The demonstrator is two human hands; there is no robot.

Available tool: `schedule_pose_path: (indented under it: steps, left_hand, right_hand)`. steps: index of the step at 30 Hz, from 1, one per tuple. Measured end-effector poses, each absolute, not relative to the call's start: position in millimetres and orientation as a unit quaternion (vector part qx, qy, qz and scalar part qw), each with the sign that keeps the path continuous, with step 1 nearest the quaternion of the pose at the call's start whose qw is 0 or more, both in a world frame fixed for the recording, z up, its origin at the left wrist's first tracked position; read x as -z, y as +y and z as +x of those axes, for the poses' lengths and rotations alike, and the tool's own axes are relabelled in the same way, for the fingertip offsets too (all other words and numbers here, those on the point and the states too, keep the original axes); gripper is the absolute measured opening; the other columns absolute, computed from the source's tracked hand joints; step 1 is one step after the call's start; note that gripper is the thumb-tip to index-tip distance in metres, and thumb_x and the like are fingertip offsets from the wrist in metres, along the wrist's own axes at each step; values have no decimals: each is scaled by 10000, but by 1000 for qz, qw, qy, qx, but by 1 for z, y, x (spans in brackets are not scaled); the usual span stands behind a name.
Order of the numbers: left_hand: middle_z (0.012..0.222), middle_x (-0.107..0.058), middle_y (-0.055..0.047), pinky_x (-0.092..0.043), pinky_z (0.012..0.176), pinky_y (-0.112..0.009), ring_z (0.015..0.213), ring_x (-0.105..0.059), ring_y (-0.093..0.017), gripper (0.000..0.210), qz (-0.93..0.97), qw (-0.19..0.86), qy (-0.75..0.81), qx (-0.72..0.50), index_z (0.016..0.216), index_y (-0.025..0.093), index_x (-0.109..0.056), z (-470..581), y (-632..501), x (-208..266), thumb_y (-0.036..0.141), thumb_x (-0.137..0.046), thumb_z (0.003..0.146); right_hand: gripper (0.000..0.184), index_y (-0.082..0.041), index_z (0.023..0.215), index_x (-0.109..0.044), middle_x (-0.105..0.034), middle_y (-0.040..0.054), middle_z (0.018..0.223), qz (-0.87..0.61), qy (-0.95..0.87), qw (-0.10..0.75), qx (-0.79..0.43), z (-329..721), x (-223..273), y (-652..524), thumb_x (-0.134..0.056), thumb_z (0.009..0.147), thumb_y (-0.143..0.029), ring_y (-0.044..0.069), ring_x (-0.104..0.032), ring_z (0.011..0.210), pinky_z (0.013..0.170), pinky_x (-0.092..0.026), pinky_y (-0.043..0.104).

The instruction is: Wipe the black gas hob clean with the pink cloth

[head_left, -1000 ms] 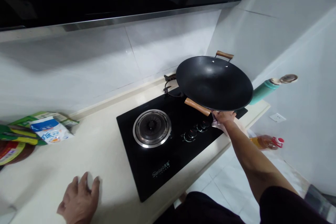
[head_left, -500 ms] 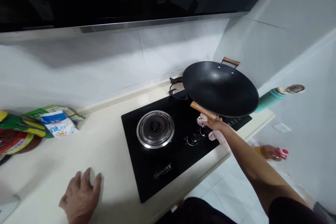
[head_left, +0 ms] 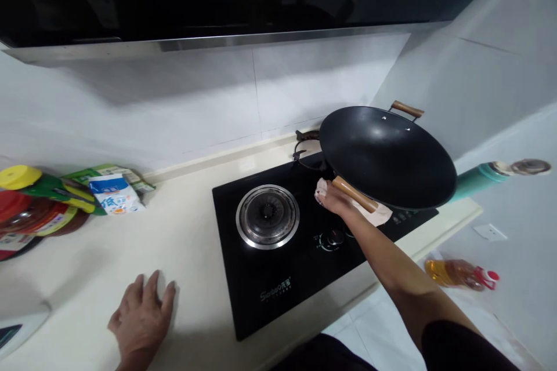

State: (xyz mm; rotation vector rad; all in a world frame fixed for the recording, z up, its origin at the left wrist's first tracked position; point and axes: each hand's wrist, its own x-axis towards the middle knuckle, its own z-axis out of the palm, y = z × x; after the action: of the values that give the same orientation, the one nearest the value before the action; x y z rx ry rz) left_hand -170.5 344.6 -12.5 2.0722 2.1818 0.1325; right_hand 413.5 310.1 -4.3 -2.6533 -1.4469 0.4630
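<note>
My right hand (head_left: 336, 198) is closed on a pale pink cloth (head_left: 321, 190), pressed to the black glass gas stove (head_left: 252, 295) beside the wok's near wooden handle. More of the cloth spreads out under that handle, partly hidden by my forearm. The black wok (head_left: 387, 156) sits over the right burner, which it mostly covers. To the left of my right hand is the uncovered left burner (head_left: 267, 216) with its steel ring. My left hand (head_left: 143, 316) rests on the cream countertop (head_left: 195, 278), fingers spread, holding nothing.
Left on the counter are a yellow-capped green bottle (head_left: 52, 186), a red-lidded jar (head_left: 41, 217) and a blue-white packet (head_left: 115, 194). A teal flask (head_left: 478, 179) stands right of the wok. An oil bottle (head_left: 461, 274) is below the counter. The range hood (head_left: 217, 0) hangs above.
My right hand has slid left across the stove with the cloth, from under the wok handle to its left end. The whole view has shifted slightly. My left hand stays on the counter.
</note>
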Motion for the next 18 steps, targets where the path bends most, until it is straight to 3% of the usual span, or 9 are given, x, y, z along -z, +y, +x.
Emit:
schedule_pose_path:
  steps: [7,13,18]
  left_hand:
    - [1717,-423,-213,-266,1299,-628,1629,-331,-359,772,682,67,727,-48,1556,203,-535,-170,344,11,677,-244,1020]
    - [1726,-404,-222,-259,1298,-643,1629,-325,-380,800,684,72,725,-39,1551,185,-541,-167,346,7,688,-225,1016]
    - [1728,-393,-232,-259,1296,-664,1629,-328,-392,836,681,82,726,-45,1566,181,-523,-163,346,2,716,-210,1004]
  right_hand:
    - [579,-155,1356,-611,-537,181,1518,-853,-507,41,-112,401,-10,345,-680,922,-532,376,-439,1425,1238,-293,475]
    - [605,-179,1400,-617,-546,161,1526,-785,-594,54,-167,346,-15,329,-730,886,-478,356,-436,1433,1215,-336,459]
    - [635,-179,1408,-601,-554,157,1479,-759,-611,120,-190,294,-16,295,-751,882,-501,338,-438,1398,1226,-328,488]
